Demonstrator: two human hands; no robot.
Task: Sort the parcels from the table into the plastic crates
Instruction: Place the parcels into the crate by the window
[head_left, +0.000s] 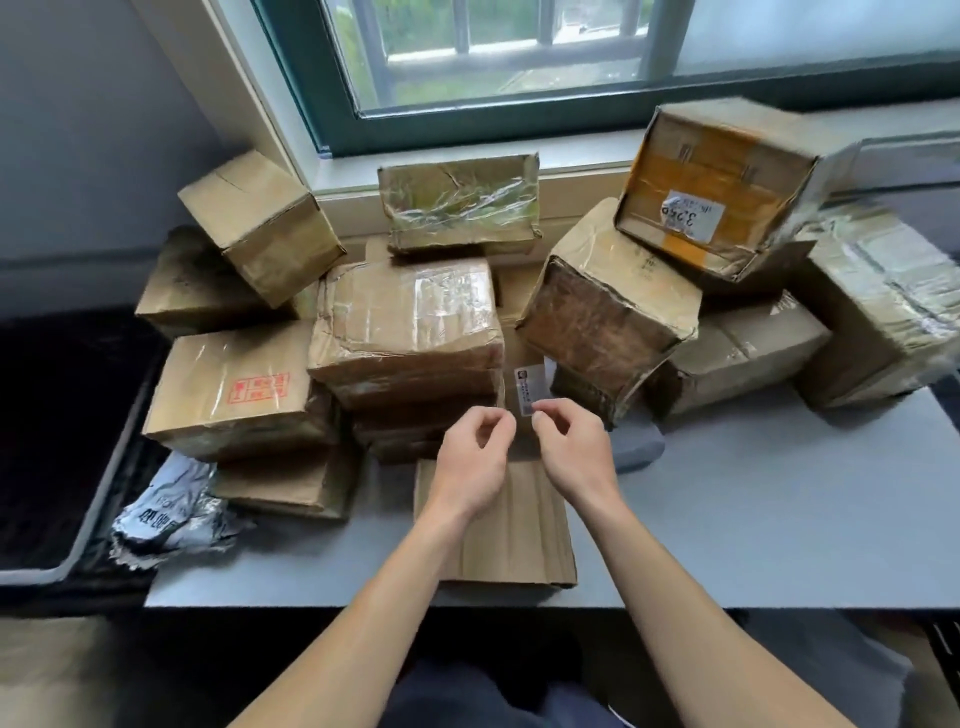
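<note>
Just above the table's (779, 519) front edge, the right hand (571, 447) pinches the bottom of a small clear labelled slip (530, 387) between thumb and forefinger. The left hand (472, 462) curls its fingers beside it, and I cannot tell whether they grip. Beneath them lies a flat cardboard parcel (519, 535), with stacked parcels (410, 322) behind and a dark crate (115, 460) to the left.

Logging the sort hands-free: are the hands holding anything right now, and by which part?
Cannot tell: left hand and right hand curl their fingertips at the small white label's lower edge, perhaps pinching it.
</note>
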